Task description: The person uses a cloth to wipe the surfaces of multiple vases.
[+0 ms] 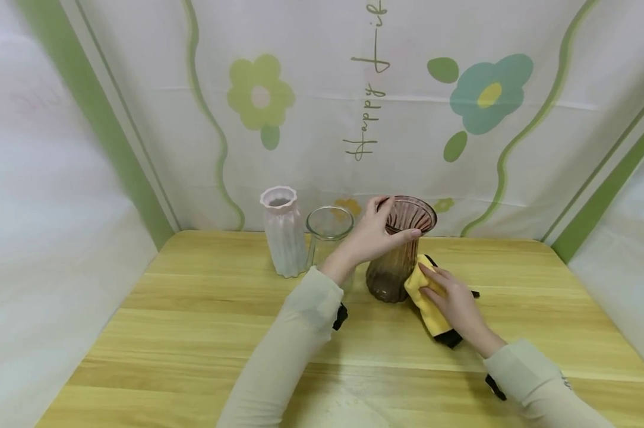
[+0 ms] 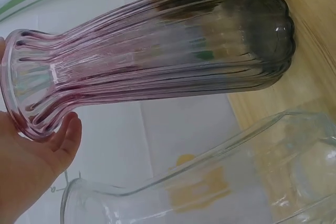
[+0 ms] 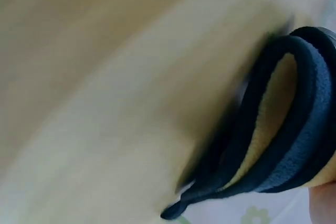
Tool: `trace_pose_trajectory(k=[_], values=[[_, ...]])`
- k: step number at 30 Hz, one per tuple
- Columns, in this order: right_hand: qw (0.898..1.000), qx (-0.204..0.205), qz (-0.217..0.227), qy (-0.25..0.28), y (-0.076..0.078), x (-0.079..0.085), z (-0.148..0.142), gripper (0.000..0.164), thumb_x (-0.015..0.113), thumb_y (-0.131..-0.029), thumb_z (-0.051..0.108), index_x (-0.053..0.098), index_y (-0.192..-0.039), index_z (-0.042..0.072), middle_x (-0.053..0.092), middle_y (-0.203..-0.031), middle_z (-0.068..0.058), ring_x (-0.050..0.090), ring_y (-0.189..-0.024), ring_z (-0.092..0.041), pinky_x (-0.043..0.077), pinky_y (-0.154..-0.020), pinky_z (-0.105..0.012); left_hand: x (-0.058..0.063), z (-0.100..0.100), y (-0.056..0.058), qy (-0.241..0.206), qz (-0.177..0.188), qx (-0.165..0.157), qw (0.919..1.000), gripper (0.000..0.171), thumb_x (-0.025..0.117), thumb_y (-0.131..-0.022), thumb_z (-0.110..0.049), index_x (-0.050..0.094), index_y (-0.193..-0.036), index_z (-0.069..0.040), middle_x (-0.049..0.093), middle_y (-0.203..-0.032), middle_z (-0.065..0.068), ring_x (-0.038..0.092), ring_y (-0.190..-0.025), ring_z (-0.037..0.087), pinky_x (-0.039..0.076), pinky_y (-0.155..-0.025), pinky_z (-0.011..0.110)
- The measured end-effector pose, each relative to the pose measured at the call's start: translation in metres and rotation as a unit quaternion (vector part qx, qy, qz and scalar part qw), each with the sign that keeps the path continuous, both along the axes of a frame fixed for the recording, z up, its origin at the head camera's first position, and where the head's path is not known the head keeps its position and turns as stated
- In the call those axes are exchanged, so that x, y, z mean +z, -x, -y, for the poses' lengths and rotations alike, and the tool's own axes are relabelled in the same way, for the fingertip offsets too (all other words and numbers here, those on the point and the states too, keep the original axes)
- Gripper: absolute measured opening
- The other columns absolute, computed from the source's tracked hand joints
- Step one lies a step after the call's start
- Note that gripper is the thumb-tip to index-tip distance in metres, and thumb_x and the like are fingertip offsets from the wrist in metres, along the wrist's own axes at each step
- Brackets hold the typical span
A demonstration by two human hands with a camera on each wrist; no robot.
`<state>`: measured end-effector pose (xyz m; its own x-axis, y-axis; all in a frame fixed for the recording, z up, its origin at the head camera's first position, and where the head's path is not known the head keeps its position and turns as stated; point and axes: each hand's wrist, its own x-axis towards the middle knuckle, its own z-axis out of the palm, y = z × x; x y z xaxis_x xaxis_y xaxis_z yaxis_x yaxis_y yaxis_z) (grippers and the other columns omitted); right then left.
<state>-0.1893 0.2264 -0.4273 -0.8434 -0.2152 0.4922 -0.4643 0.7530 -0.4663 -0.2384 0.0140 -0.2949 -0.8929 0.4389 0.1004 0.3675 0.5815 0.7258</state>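
My left hand [image 1: 372, 235] grips the flared rim of a ribbed glass vase [image 1: 388, 272], pink at the top and smoky grey toward the base. In the left wrist view the fingers curl around the neck of this vase [image 2: 157, 59]. With my right hand [image 1: 458, 304] I pinch a folded yellow cloth [image 1: 433, 314] with black edging against the vase's lower right side. The right wrist view catches the folds of the cloth [image 3: 302, 156], with a blue-grey face and dark border. There my right hand is mostly outside the picture.
To the left of the ribbed vase stands a clear glass vase [image 1: 315, 254], partly behind my left forearm. Farther left is a pleated pink-and-white vase [image 1: 287, 244]. All stand on a wooden table [image 1: 193, 333] before a white curtain [image 1: 322, 119] with printed flowers.
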Motion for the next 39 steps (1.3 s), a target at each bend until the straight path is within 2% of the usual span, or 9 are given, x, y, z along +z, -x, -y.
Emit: trace_pose_trajectory(k=[4, 7, 10, 14, 18, 25, 31, 35, 39], values=[[0.997, 0.007, -0.075, 0.027, 0.006, 0.008, 0.005, 0.051, 0.075, -0.073, -0.007, 0.063, -0.122, -0.002, 0.067, -0.107, -0.025, 0.067, -0.087, -0.037, 0.056, -0.073, -0.029, 0.001, 0.003, 0.001, -0.002, 0.007, -0.006, 1.0, 0.09, 0.059, -0.089, -0.053, 0.01, -0.155, -0.018, 0.007, -0.161, 0.004, 0.028, -0.145, 0.028, 0.034, -0.113, 0.048], [0.993, 0.009, -0.106, 0.047, 0.01, 0.017, 0.009, 0.053, 0.075, -0.071, -0.011, 0.063, -0.122, -0.003, 0.068, -0.104, -0.023, 0.066, -0.083, -0.033, 0.044, -0.075, -0.002, 0.001, 0.005, 0.001, 0.003, 0.01, -0.012, 0.9999, 0.089, 0.058, -0.09, -0.052, 0.009, -0.155, -0.017, 0.006, -0.162, 0.004, 0.028, -0.145, 0.027, 0.034, -0.114, 0.048], [0.99, 0.007, -0.118, 0.079, 0.011, 0.029, 0.015, 0.055, 0.073, -0.072, -0.012, 0.061, -0.124, -0.003, 0.067, -0.107, -0.025, 0.066, -0.089, -0.037, 0.033, -0.082, 0.007, 0.001, 0.007, 0.002, 0.009, 0.015, -0.016, 0.9997, 0.089, 0.057, -0.091, -0.051, 0.007, -0.155, -0.015, 0.003, -0.162, 0.004, 0.029, -0.145, 0.027, 0.032, -0.115, 0.047], [0.985, -0.014, -0.126, 0.121, 0.01, 0.043, 0.021, 0.057, 0.071, -0.076, -0.011, 0.057, -0.13, 0.001, 0.065, -0.114, -0.025, 0.066, -0.09, -0.01, 0.037, -0.075, 0.005, 0.002, 0.008, 0.002, 0.009, 0.031, -0.023, 0.9992, 0.089, 0.055, -0.092, -0.05, 0.003, -0.155, -0.013, -0.003, -0.163, 0.003, 0.027, -0.146, 0.027, 0.03, -0.116, 0.046], [0.983, -0.024, -0.117, 0.138, 0.011, 0.049, 0.023, 0.057, 0.071, -0.078, -0.009, 0.056, -0.131, 0.001, 0.064, -0.118, -0.024, 0.047, -0.096, 0.018, 0.036, -0.074, 0.004, 0.0, 0.009, 0.002, -0.004, 0.038, -0.028, 0.9989, 0.091, 0.055, -0.092, -0.049, 0.0, -0.154, -0.014, -0.006, -0.163, 0.001, 0.02, -0.148, 0.026, 0.028, -0.117, 0.046], [0.988, 0.011, -0.126, 0.092, 0.012, 0.04, 0.021, 0.057, 0.074, -0.071, -0.012, 0.059, -0.125, -0.005, 0.068, -0.103, -0.022, 0.063, -0.088, -0.026, 0.035, -0.08, 0.005, -0.002, 0.007, 0.005, -0.008, 0.035, -0.025, 0.9991, 0.093, 0.056, -0.091, -0.051, -0.002, -0.154, -0.016, -0.007, -0.163, -0.001, 0.018, -0.149, 0.025, 0.029, -0.117, 0.047], [0.992, 0.039, -0.114, 0.027, 0.012, 0.018, 0.009, 0.054, 0.076, -0.069, -0.009, 0.061, -0.121, -0.006, 0.068, -0.096, -0.019, 0.064, -0.075, -0.022, 0.052, -0.067, -0.019, -0.001, 0.004, 0.004, -0.024, 0.042, -0.002, 0.9988, 0.097, 0.061, -0.087, -0.054, 0.001, -0.155, -0.018, -0.012, -0.162, -0.002, 0.02, -0.148, 0.028, 0.032, -0.114, 0.049], [0.998, 0.038, -0.051, -0.006, 0.006, 0.003, 0.002, 0.052, 0.075, -0.075, -0.004, 0.06, -0.125, -0.004, 0.067, -0.104, -0.024, 0.068, -0.084, -0.032, 0.056, -0.073, -0.044, -0.001, 0.001, 0.001, -0.028, 0.041, 0.006, 0.9988, 0.102, 0.063, -0.084, -0.056, 0.001, -0.155, -0.018, -0.008, -0.161, -0.001, 0.026, -0.145, 0.028, 0.036, -0.112, 0.048], [0.999, 0.031, -0.011, -0.012, 0.001, -0.003, -0.001, 0.052, 0.072, -0.08, 0.0, 0.057, -0.13, 0.0, 0.063, -0.114, -0.029, 0.067, -0.091, -0.039, 0.054, -0.077, -0.051, -0.002, 0.002, 0.001, -0.024, 0.033, 0.004, 0.9992, 0.1, 0.063, -0.086, -0.054, 0.001, -0.155, -0.016, -0.003, -0.161, 0.002, 0.026, -0.145, 0.028, 0.035, -0.113, 0.047]])
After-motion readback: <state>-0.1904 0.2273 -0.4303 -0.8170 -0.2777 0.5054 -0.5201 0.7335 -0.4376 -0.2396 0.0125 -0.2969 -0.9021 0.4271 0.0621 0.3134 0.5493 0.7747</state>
